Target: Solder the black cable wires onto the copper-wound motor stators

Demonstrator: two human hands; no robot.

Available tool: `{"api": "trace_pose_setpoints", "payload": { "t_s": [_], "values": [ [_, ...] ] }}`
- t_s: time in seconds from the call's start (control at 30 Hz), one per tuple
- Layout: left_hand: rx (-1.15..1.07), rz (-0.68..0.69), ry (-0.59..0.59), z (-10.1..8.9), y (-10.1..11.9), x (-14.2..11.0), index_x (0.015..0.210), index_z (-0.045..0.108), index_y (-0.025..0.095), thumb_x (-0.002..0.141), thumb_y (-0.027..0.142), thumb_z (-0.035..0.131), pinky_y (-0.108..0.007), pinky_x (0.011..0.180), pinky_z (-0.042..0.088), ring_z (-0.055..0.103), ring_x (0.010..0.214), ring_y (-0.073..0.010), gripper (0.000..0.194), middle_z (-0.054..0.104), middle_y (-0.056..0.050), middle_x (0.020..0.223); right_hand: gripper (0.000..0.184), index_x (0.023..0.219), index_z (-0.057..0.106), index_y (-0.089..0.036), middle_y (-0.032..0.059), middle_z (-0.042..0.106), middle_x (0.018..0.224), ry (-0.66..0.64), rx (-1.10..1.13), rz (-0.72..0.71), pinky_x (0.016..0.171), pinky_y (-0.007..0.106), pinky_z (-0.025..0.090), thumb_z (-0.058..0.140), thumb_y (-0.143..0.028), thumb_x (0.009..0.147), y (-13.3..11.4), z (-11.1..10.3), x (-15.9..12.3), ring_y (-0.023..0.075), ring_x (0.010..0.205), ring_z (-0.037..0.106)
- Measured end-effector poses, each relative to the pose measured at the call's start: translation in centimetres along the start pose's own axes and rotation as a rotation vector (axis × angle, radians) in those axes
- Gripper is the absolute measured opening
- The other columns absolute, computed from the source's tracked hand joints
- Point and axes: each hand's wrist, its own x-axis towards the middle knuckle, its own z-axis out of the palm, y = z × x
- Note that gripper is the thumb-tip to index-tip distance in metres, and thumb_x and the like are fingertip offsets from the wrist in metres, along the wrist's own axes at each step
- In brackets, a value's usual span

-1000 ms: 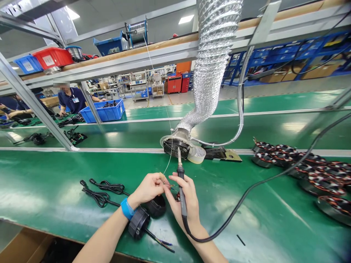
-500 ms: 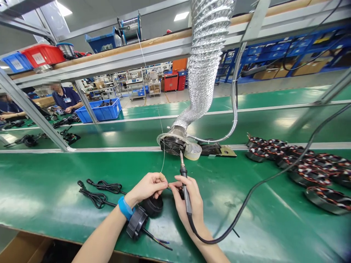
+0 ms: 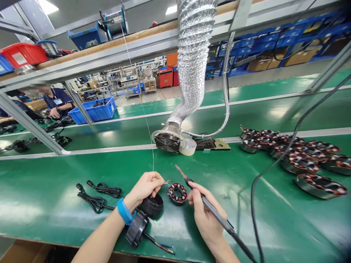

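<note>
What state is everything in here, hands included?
Left hand: pinching thin wires
Right hand: gripping the soldering iron
Soldering iron: tip apart from the wires
Near stator: lying flat
Two black cables: coiled
Front black housing: on its side
Blue bin: lidless, parts inside
Wire spool: partly unwound

Around the left wrist, just behind the left hand (image 3: 146, 186), sits a bright blue wristband (image 3: 125, 212), broad, flat and smooth, in one plain colour, with a slight shine. The left forearm (image 3: 101, 233) is bare below it. The right hand (image 3: 207, 215) is bare too, as are its wrist and the visible right forearm (image 3: 226, 252).
</note>
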Motion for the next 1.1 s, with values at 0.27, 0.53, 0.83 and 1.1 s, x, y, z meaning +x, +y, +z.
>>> {"api": "trace_pose_setpoints", "payload": {
  "t_s": [0.27, 0.53, 0.83, 1.1],
  "values": [
    [-0.029, -0.039, -0.042, -0.4, -0.2, 0.8, 0.076, 0.056, 0.015, 0.07, 0.047, 0.069, -0.019, 0.038, 0.024, 0.036, 0.034, -0.0046, 0.035, 0.048, 0.008, 0.047, 0.019, 0.09, 0.067, -0.022, -0.0026, 0.062, 0.061, -0.109, 0.027, -0.178, 0.059, 0.027, 0.051, 0.049, -0.018, 0.095, -0.1, -0.9, -0.2, 0.0138, 0.056, 0.064],
    [-0.04, -0.045, -0.031, -0.2, -0.2, 0.7, 0.076, 0.056, 0.015, 0.071, 0.042, 0.067, -0.019, 0.037, 0.025, 0.037, 0.033, -0.0046, 0.03, 0.048, 0.008, 0.047, 0.019, 0.088, 0.066, -0.021, 0.0003, 0.071, 0.073, -0.128, 0.01, -0.241, 0.062, 0.027, 0.053, 0.049, -0.015, 0.093, -0.9, -0.8, 0.4, 0.0145, 0.064, 0.068],
    [-0.045, -0.02, -0.029, -0.4, -0.5, 0.9, 0.076, 0.057, 0.015, 0.075, 0.039, 0.065, -0.019, 0.038, 0.024, 0.038, 0.035, -0.0048, 0.025, 0.048, 0.007, 0.048, 0.019, 0.087, 0.068, -0.021, -0.0016, 0.062, 0.06, -0.127, 0.034, -0.167, 0.053, 0.025, 0.048, 0.05, -0.018, 0.094, -0.4, -0.7, -0.1, 0.0136, 0.055, 0.063],
    [-0.051, -0.016, -0.045, -0.5, -0.7, 0.9, 0.077, 0.057, 0.015, 0.075, 0.042, 0.066, -0.019, 0.04, 0.025, 0.037, 0.035, -0.0049, 0.029, 0.046, 0.008, 0.047, 0.022, 0.087, 0.068, -0.019, -0.0045, 0.054, 0.051, -0.047, 0.17, 0.037, 0.044, 0.023, 0.041, 0.05, -0.025, 0.096, -0.6, -0.6, -0.5, 0.0103, 0.042, 0.051]
  ]
}}
